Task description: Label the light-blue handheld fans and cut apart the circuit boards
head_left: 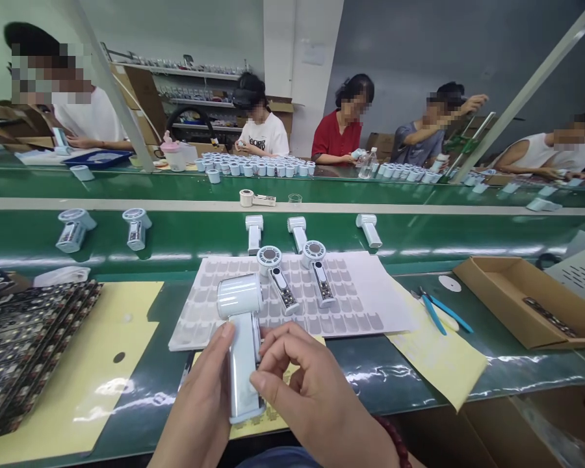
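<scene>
A light-blue handheld fan (pixel 241 364) stands nearly upright in front of me, its round head at the top and its handle below. My left hand (pixel 207 390) is closed around the left side of the handle. With fingers curled, my right hand (pixel 302 377) grips the handle's right edge, its thumb against the near face. The far side of the handle is hidden. Just beyond lie two more fans, one on the left (pixel 283 290) and one on the right (pixel 320 283), their circuit boards exposed. Both rest on a white sheet of grey stickers (pixel 205 305).
Stacked circuit boards (pixel 34 338) lie at left on yellow paper (pixel 136 305). At right are blue-handled pliers (pixel 433 312) and a cardboard box (pixel 511 292). Several fans stand on the green conveyor (pixel 199 240). People work across the line behind rows of fan parts (pixel 253 168).
</scene>
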{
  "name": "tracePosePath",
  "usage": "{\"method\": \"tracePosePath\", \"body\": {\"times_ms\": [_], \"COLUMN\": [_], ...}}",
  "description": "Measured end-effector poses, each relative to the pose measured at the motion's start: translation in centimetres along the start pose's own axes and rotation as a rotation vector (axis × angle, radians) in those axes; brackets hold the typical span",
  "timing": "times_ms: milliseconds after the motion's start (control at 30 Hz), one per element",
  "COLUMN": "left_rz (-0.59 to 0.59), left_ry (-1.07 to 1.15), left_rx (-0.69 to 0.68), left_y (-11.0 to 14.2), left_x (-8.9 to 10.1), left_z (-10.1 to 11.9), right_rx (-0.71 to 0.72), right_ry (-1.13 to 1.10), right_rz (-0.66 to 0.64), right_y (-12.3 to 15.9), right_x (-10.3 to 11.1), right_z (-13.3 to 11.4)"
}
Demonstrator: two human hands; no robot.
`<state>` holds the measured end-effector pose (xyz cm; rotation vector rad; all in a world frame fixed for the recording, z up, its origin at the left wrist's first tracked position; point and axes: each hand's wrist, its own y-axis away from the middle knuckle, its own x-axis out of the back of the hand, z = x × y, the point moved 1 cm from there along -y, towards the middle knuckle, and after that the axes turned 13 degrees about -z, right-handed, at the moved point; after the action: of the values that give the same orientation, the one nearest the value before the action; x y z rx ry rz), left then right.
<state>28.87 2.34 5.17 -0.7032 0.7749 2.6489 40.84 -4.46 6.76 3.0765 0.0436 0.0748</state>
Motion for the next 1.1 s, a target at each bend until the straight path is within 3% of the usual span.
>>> {"method": "tracePosePath", "body": {"times_ms": [267, 433, 533, 633, 733, 867, 967, 1100], "left_rz": [0.025, -0.105, -0.204, -0.263, -0.254, -0.159, -0.132, -0.195], "left_ry": [-0.008, 0.064, 0.053, -0.018, -0.146, -0.363, -0.368, -0.363], "left_rx": [0.004, 0.066, 0.117, 0.104, 0.026, -0.059, -0.101, -0.112], "left_y": [-0.8, -0.4, 0.3, -0.3, -3.7, -11.0, -16.0, -20.3], "left_x": [0.2, 0.4, 0.2, 0.2, 0.8, 1.2, 0.7, 0.5], "left_z": [0.5, 0.8, 1.3, 2.5, 5.0, 9.4, 11.5, 12.4], "right_rx": [0.044, 0.25, 0.37, 0.405, 0.279, 0.046, -0.175, -0.327], "right_ry": [0.134, 0.337, 0.231, 0.105, 0.183, 0.504, 0.792, 0.98], "right_rz": [-0.003, 0.047, 0.147, 0.321, 0.514, 0.725, 0.757, 0.693], "right_y": [-1.2, -1.4, -1.2, -0.7, 0.0, 1.8, 3.3, 4.1], "right_x": [-0.1, -0.5, -0.6, 0.7, 4.2, 10.3, 13.3, 14.3], "right_z": [-0.1, 0.7, 1.2, 1.6, 2.4, 4.2, 5.7, 7.5]}}
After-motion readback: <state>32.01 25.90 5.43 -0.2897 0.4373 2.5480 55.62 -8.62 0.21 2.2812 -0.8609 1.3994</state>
